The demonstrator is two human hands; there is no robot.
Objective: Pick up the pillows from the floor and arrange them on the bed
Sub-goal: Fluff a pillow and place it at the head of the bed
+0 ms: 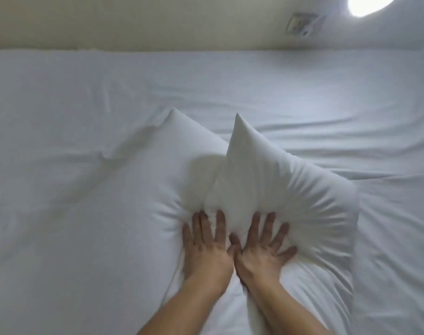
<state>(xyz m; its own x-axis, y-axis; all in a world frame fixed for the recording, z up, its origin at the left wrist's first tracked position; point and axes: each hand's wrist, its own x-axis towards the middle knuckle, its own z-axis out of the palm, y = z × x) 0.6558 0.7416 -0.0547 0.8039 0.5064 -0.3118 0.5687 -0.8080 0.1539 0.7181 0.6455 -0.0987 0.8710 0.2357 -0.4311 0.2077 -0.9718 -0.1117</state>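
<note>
A white pillow (290, 189) lies on the bed (61, 165) in the middle of the view. Its centre is pushed in deep, so two corners stick up like points at the far side. My left hand (206, 247) and my right hand (261, 247) rest side by side, palms down, fingers spread, pressing into the dent. Neither hand grips anything. Folds in the cover radiate out from under my fingers.
The bed's white sheet is wrinkled, with creases running to the left and right. A cream wall (158, 20) runs along the far edge, with a switch plate (302, 24) on it. A bright lamp (368, 3) glares at the top right.
</note>
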